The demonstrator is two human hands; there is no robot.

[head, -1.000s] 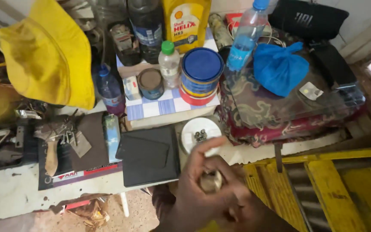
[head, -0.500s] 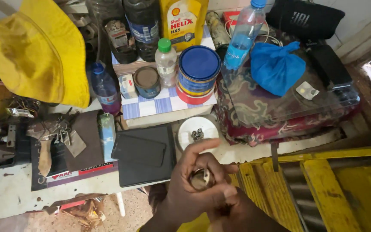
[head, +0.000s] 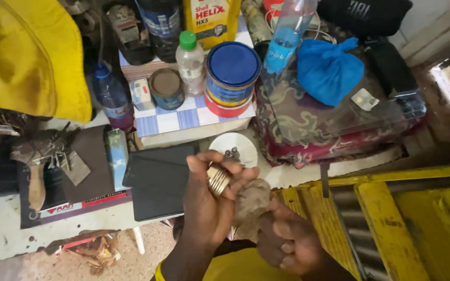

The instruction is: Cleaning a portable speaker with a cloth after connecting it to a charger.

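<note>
A cluttered workbench is seen from above, with a yellow metal frame at the lower right and a patterned cushion behind it. On the cushion a blue cloth bundle is placed, with a clear plastic bottle leaning just beside it. A blue-lidded tin is stood on a checked cloth, between a small white bottle with a green cap and the cushion. A small round tin is set just left of the white bottle. A yellow hat is hung at the upper left. A black flat case is laid on the bench, and a white dish holding small dark parts is located just beside it.

The left hand is raised in front of the bench. Its thumb and fingers are closed around a ribbed metal ring, which is gripped at the fingertips, just below the white dish in the view. The right hand is held lower and to the right, and a brown rag is clasped in its curled fingers. The rag is held just beside the ring; contact cannot be determined
</note>
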